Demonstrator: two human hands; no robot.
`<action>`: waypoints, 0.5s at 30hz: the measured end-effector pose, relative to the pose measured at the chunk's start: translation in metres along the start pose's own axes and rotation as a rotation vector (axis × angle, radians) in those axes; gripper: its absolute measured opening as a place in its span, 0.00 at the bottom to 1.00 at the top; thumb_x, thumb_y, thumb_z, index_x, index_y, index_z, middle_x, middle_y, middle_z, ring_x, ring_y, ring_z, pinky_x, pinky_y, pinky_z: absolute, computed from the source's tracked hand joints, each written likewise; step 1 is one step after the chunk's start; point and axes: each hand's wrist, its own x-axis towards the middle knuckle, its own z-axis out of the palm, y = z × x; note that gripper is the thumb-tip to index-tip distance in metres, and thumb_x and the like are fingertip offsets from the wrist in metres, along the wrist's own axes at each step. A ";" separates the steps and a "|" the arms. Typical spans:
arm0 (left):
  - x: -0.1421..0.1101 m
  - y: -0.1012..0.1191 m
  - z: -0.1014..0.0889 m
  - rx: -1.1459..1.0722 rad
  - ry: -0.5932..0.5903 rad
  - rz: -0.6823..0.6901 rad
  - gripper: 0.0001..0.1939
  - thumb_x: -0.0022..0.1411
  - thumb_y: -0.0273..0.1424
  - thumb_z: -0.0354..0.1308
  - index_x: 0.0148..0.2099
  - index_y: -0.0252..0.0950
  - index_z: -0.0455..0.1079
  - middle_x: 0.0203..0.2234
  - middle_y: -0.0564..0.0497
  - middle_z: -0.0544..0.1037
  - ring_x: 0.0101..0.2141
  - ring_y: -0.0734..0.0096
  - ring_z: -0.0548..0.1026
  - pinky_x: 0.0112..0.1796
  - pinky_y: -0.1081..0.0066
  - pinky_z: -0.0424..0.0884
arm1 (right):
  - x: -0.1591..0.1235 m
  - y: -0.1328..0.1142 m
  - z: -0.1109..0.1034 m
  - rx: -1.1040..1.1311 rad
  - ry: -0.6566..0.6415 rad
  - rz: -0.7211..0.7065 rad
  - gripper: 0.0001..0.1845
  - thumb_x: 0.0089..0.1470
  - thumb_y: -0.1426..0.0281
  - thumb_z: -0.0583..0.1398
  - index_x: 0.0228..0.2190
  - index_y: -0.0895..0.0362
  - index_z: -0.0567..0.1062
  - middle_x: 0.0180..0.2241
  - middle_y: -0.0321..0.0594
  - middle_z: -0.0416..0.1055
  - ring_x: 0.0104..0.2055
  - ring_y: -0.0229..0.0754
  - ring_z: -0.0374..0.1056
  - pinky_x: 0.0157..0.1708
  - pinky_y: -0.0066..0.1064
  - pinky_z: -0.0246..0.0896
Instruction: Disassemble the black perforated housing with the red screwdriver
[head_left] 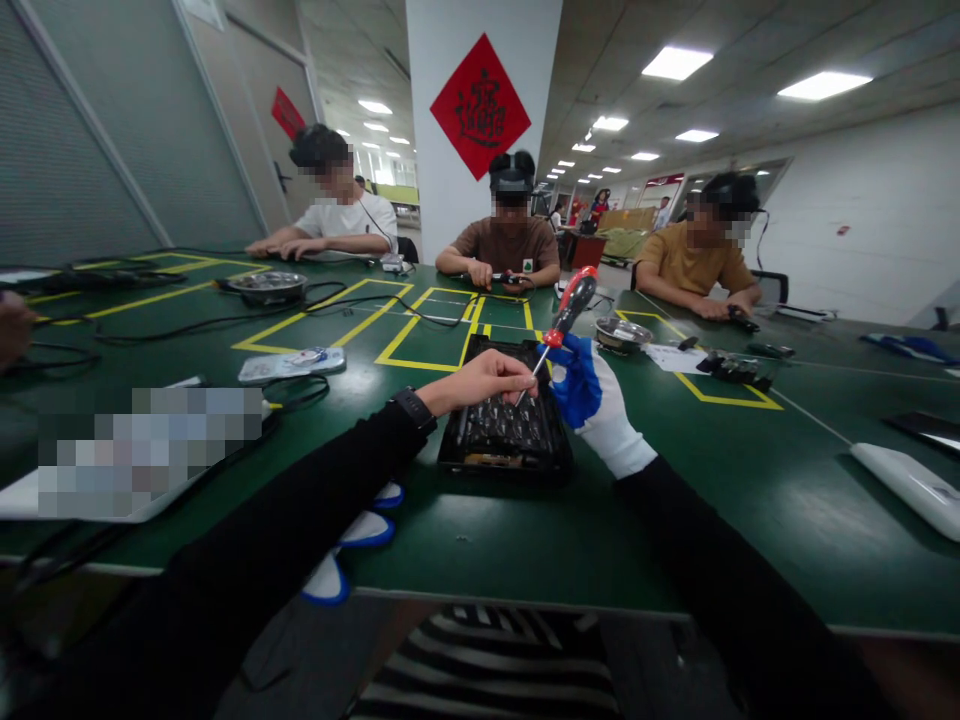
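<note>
A screwdriver (574, 298) with a red and black handle slants over a black tray (450, 452), its handle up to the right and its metal shaft down to the left. My right hand (581, 385), in a white and blue glove, grips it around the lower handle. Bare and with a watch at the wrist, my left hand (491, 378) pinches at the shaft's lower end. The shaft's tip is partly hidden by my left fingers. Several small dark shiny parts (502, 425) lie in the tray below, too blurred to name.
A second white and blue glove (367, 528) lies under my left forearm. Around are a phone-like patterned object (292, 365), a metal dish (266, 287), another dish (622, 335), black cables and a white device (907, 490). Three people sit across the green table (525, 540).
</note>
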 end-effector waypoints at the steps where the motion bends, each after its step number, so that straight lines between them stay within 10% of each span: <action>1: 0.002 0.008 -0.006 0.007 0.029 -0.002 0.16 0.56 0.39 0.53 0.32 0.27 0.70 0.16 0.55 0.65 0.19 0.83 0.61 0.23 0.80 0.57 | 0.004 0.000 -0.006 -0.029 0.041 -0.030 0.22 0.50 0.54 0.55 0.43 0.54 0.67 0.38 0.37 0.72 0.20 0.26 0.60 0.19 0.20 0.58; 8: -0.040 0.029 -0.040 0.344 0.447 -0.206 0.18 0.59 0.40 0.45 0.27 0.32 0.64 0.13 0.57 0.59 0.16 0.81 0.57 0.20 0.78 0.52 | 0.016 0.032 -0.054 -0.524 0.379 0.039 0.24 0.44 0.51 0.57 0.36 0.57 0.66 0.24 0.31 0.65 0.18 0.29 0.58 0.17 0.22 0.55; 15: -0.127 -0.028 -0.021 0.927 0.416 -0.652 0.22 0.61 0.39 0.39 0.29 0.33 0.69 0.24 0.47 0.73 0.26 0.69 0.70 0.28 0.73 0.59 | -0.001 0.024 -0.042 -1.318 0.037 0.194 0.27 0.46 0.47 0.53 0.35 0.58 0.70 0.31 0.43 0.71 0.31 0.39 0.65 0.29 0.28 0.57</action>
